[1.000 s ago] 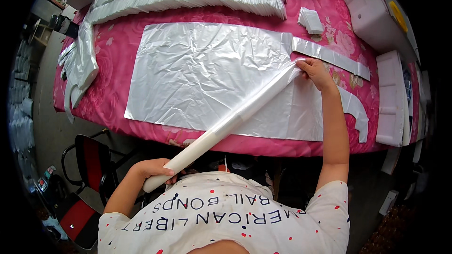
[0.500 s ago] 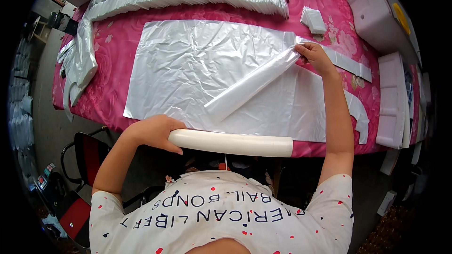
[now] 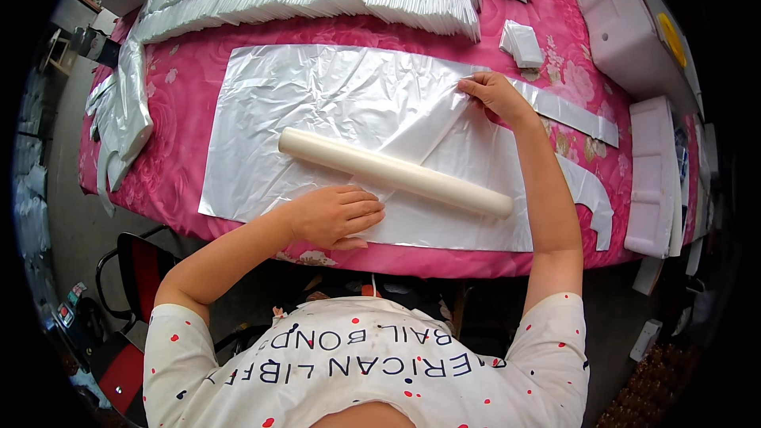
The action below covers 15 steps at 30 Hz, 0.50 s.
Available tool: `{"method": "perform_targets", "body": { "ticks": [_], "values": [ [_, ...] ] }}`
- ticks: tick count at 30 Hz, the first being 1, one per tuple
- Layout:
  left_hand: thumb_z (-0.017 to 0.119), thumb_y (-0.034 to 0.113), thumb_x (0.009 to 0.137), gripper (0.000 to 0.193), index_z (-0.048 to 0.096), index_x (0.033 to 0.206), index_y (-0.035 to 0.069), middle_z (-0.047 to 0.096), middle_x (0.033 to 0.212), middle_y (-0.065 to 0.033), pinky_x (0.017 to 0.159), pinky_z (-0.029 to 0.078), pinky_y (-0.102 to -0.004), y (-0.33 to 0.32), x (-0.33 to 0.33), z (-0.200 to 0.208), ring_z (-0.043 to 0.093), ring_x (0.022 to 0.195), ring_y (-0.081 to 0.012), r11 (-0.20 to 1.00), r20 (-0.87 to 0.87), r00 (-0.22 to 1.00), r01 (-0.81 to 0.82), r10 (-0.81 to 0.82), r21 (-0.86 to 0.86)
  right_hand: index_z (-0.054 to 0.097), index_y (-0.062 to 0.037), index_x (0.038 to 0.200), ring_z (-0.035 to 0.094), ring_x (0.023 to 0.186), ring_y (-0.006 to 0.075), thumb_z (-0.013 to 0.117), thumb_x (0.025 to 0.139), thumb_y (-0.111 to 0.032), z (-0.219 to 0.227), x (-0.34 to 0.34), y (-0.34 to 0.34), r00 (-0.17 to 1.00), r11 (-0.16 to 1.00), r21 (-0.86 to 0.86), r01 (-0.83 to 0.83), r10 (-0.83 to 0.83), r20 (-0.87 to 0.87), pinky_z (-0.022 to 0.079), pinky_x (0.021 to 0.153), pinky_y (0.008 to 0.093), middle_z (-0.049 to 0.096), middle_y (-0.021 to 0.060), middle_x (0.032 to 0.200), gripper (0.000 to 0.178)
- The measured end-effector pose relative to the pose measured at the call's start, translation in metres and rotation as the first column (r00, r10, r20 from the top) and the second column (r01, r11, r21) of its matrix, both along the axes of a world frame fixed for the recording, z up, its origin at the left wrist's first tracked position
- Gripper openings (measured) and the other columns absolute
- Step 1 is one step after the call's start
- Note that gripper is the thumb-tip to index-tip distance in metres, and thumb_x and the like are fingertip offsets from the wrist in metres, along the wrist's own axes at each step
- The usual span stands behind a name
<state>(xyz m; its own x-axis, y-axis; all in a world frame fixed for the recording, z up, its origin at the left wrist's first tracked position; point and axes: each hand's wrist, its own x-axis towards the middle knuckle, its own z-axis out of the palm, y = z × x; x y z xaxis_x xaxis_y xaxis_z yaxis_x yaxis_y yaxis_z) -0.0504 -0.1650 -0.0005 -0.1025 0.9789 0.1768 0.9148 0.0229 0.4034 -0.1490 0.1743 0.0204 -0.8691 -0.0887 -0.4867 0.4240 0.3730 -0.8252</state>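
Observation:
A large whitish plastic carrier bag (image 3: 261,103) lies spread and wrinkled on the table, its two handle strips pointing right. Between thumb and fingers, my right hand (image 3: 493,97) pinches a folded layer of it near the upper right. From that pinch the fold runs diagonally down and left, under a cream-white tube (image 3: 396,172). The tube rests slantwise across the bag, its left end farther from me than its right. Just below it my left hand (image 3: 337,216) lies palm down on the plastic, fingers stretched out and close together, not gripping the tube.
Long rows of stacked folded white bags (image 3: 317,0) line the table's far side. Small folded packets (image 3: 521,43) sit at the far right, near white foam boxes (image 3: 650,174). More loose plastic bags (image 3: 127,115) hang at the left edge, above a red-and-black chair (image 3: 147,269).
The tube has gone from the table's near edge onto the bag. My left hand has let go of it and moved right onto the plastic. My right hand has shifted slightly left, still pinching.

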Motion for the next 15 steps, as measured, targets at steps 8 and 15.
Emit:
{"method": "perform_targets", "body": {
  "ticks": [8, 15],
  "values": [
    [0.037, 0.059, 0.085, 0.083, 0.030, 0.135, -0.007, 0.026, 0.144, -0.0214, 0.110, 0.016, -0.0438, -0.002, 0.035, -0.011, 0.024, 0.135, -0.0321, 0.979, 0.026, 0.992, -0.119, 0.125, -0.164, 0.063, -0.0036, 0.097, 0.048, 0.057, 0.0066, 0.060, 0.088, -0.031, 0.003, -0.001, 0.004, 1.000, 0.998, 0.060, 0.019, -0.018, -0.024, 0.038, 0.048, 0.0220, 0.057, 0.0016, 0.075, 0.029],
    [0.046, 0.055, 0.083, 0.081, 0.032, 0.134, -0.007, 0.027, 0.143, -0.0230, 0.109, 0.017, -0.0458, 0.022, 0.094, -0.021, 0.023, 0.135, -0.0345, 0.894, -0.113, 0.916, -0.400, 0.384, -0.202, 0.051, -0.0006, 0.121, 0.056, 0.094, 0.0240, 0.060, 0.086, -0.030, 0.030, 0.093, -0.063, 0.868, 0.972, 0.236, -0.016, 0.131, -0.480, 0.047, 0.077, 0.0320, 0.058, 0.0152, 0.105, 0.046]
  ]
}}
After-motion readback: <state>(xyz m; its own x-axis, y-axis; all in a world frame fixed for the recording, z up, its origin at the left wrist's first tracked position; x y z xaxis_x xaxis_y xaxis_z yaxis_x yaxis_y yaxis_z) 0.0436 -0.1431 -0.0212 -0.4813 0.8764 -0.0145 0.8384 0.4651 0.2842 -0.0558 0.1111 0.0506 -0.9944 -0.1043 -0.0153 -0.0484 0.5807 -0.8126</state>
